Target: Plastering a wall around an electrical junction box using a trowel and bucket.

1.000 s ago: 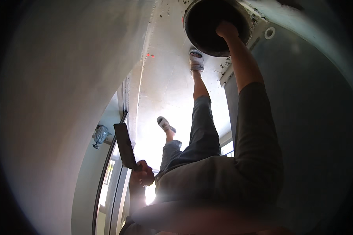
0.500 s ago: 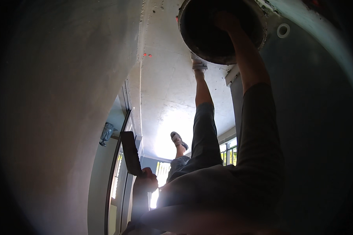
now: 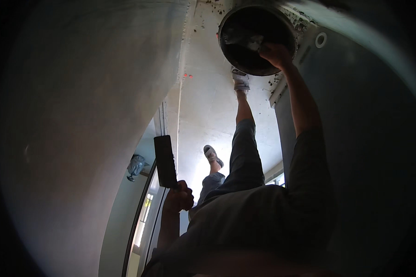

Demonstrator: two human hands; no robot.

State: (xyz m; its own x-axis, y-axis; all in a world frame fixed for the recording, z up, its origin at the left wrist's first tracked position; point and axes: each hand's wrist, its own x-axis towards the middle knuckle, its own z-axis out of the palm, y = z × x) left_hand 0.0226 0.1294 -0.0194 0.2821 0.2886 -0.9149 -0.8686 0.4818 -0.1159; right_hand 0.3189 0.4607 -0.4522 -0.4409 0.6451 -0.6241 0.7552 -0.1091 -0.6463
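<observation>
My left hand [image 3: 179,197] is closed round the handle of a dark rectangular plastering trowel [image 3: 165,160], its blade pointing up and away from me and one long edge looking uneven. At the far end, my right arm reaches out to a round dark bucket [image 3: 226,56] on the floor. Inside its mouth, my right hand [image 3: 276,55] is closed, near the right rim. Beside the fingers shows a pale, blurred patch [image 3: 253,42]; whether it is a tool's blade or wet material is too dark to tell.
A smooth grey wall [image 3: 88,92] fills the left, and a dark wall [image 3: 355,138] with a white ring [image 3: 321,40] stands on the right. Crumbs dot the pale floor [image 3: 203,99] round the bucket. A plastic bag [image 3: 136,166] hangs beyond the door frame at left.
My right hand has drawn back from deep in the bucket toward its near right rim, and the pale patch now shows. The left hand and trowel appear slightly higher and farther right.
</observation>
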